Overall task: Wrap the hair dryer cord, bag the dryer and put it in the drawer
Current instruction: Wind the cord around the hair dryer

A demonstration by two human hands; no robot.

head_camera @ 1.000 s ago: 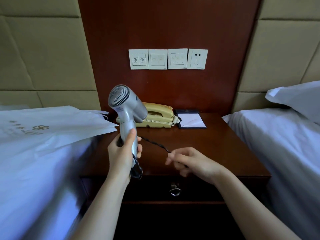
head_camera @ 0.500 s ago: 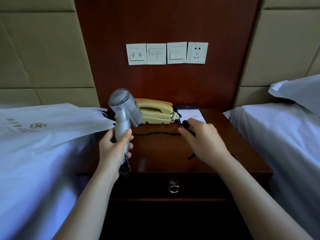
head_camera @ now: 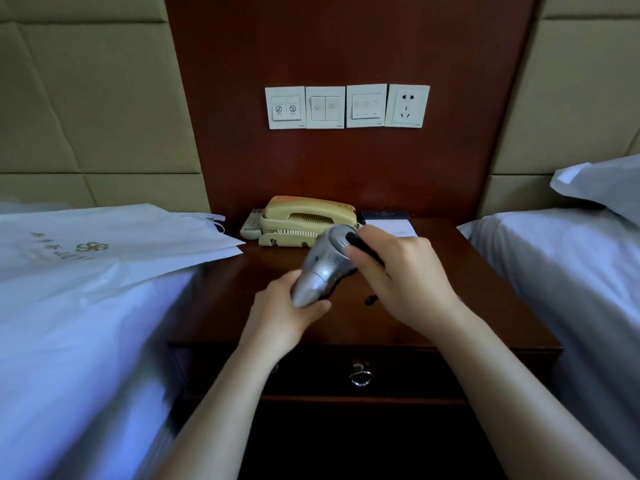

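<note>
At the left of the frame a white bag (head_camera: 114, 244) with a gold logo lies flat on the bed (head_camera: 69, 341), its right corner overhanging the edge of the dark wooden nightstand (head_camera: 346, 327). In the lower left centre, the left hand (head_camera: 282, 315) is wrapped around the handle end of the silver hair dryer (head_camera: 325, 268), fingers curled underneath and thumb along the near side. The dryer is held tilted above the nightstand top, handle toward the lower left, its grilled end pointing to the upper right, just in front of the yellow telephone (head_camera: 304, 221) at the back of the nightstand.

At the frame's centre, the right hand (head_camera: 405, 278) is closed over the dryer's head, pinching the black cord (head_camera: 360, 245) against it between thumb and fingers. A short piece of cord shows below the body, and the black plug end (head_camera: 370, 300) sticks out under the right palm, close above the wood.

On the red-brown panel above, three switch plates and a socket (head_camera: 408, 105) sit in a row. A notepad (head_camera: 391, 225) lies right of the telephone. Low in the centre, the drawer (head_camera: 398, 372) with its ring pull (head_camera: 360, 375) is shut. A second white bed (head_camera: 571, 271) fills the right edge.
</note>
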